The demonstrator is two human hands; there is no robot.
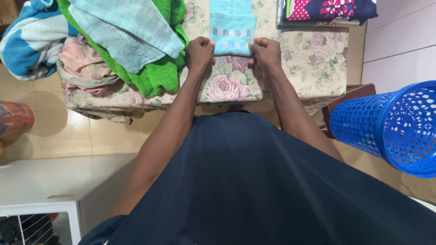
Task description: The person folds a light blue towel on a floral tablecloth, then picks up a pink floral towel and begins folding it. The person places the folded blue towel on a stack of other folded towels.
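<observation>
A narrow light blue towel [232, 27], folded into a long strip with a checked band across it, is laid on a floral tablecloth [313, 59], and its near end is gripped at both corners. The left corner is pinched in the closed left hand [200, 53], the right corner in the closed right hand [265, 53], so that the towel's end lies between the two fists and the strip runs away from them. Just beyond the left hand a heap of laundry is seen, with a green towel [156, 75] under a pale blue towel [127, 31]. Well apart from the right hand, a blue perforated basket [390, 127] is tilted.
</observation>
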